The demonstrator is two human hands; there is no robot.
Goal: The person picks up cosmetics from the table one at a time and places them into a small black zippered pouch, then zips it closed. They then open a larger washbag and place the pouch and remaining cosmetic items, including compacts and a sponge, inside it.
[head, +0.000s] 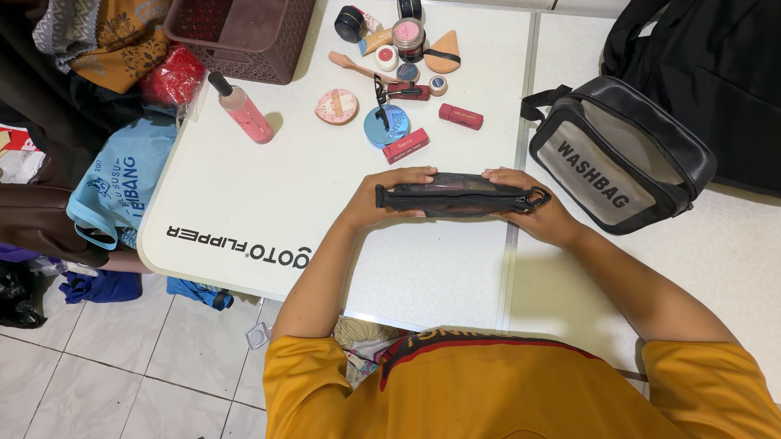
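White folding table stood over pale floor tiles, and near its front edge we held a small dark zip pouch flat between both hands. Our left hand gripped one end, our right hand clasped the other at the clip. We judged the pouch was being readied for opening; finding the zipper pull would come next. Beyond lay loose cosmetics, a pink bottle and a brown basket; a clear-sided wash bag sat just right.
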